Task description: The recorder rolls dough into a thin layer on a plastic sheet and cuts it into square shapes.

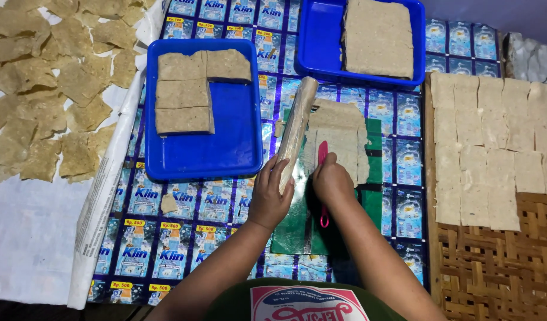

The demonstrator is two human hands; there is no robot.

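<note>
Pink knife in right hand; left hand fingers grasp rolling pin.

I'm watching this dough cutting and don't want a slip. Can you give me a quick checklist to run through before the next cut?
1. Left hand gripping the wrapped roller as a straightedge: ok.
2. Right hand holding the pink knife on the flattened dough sheet: ok.
3. Left fingers clear of the blade: ok, the roller lies between them.
4. Sheet lying on the green mat: ok.
5. Space in the near blue tray for more pieces: ok, its right half is bare.
6. Blade edge sharpness: cannot tell.
</note>
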